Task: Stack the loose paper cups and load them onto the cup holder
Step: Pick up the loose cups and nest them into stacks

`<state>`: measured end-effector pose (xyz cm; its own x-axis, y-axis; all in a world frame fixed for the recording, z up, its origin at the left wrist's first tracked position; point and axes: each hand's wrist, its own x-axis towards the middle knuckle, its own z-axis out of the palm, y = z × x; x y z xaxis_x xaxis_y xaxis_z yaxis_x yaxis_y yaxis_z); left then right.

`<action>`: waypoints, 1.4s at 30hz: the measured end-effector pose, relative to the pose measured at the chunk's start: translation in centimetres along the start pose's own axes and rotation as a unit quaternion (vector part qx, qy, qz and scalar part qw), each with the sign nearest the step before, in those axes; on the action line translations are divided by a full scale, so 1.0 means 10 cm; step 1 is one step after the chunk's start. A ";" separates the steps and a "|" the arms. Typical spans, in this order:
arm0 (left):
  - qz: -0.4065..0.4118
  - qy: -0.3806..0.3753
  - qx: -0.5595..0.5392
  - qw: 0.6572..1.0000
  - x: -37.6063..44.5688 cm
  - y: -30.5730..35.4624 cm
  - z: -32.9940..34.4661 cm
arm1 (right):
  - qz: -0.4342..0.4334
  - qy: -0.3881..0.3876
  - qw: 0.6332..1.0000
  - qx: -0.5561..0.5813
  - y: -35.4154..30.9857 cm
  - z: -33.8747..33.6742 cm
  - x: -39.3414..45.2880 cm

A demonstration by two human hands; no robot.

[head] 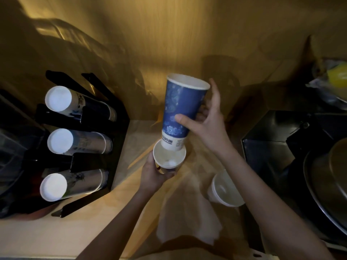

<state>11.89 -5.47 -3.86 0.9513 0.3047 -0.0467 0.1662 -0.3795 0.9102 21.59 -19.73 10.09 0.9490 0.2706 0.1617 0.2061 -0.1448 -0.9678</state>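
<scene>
My right hand grips a tall blue paper cup, upright and tilted, its white base dipping into the mouth of a cup stack. My left hand holds that short stack from below. One loose white cup stands on the counter to the right, under my right forearm. At the left a black cup holder carries three rows of nested cups lying on their sides, white bases towards me: top, middle, bottom.
A wooden counter runs beneath my arms, with a wooden wall behind. A black box and metal bowls crowd the right side. A white cloth or paper sheet lies on the counter between my forearms.
</scene>
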 end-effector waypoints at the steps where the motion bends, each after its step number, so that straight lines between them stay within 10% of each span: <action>1: 0.000 0.000 -0.002 1.000 0.00 0.00 0.00 | -0.008 -0.006 1.000 -0.009 0.03 0.05 -0.05; 25: 0.011 0.018 0.019 1.000 0.01 -0.07 0.02 | -0.018 -0.156 0.896 -0.415 0.59 0.26 -0.59; 36: -0.032 -0.085 0.037 0.995 0.08 0.23 -0.37 | 0.160 -0.142 0.971 -0.110 0.20 0.07 -0.19; 42: 0.228 -0.014 0.135 0.964 0.00 0.86 -1.01 | 0.352 -0.227 0.907 0.036 -0.05 0.20 -0.20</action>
<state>10.74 0.04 8.14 0.9473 0.0303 0.3190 -0.2133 -0.6832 0.6984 19.12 -18.31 9.83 0.6406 0.5013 -0.5817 -0.4440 -0.3762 -0.8132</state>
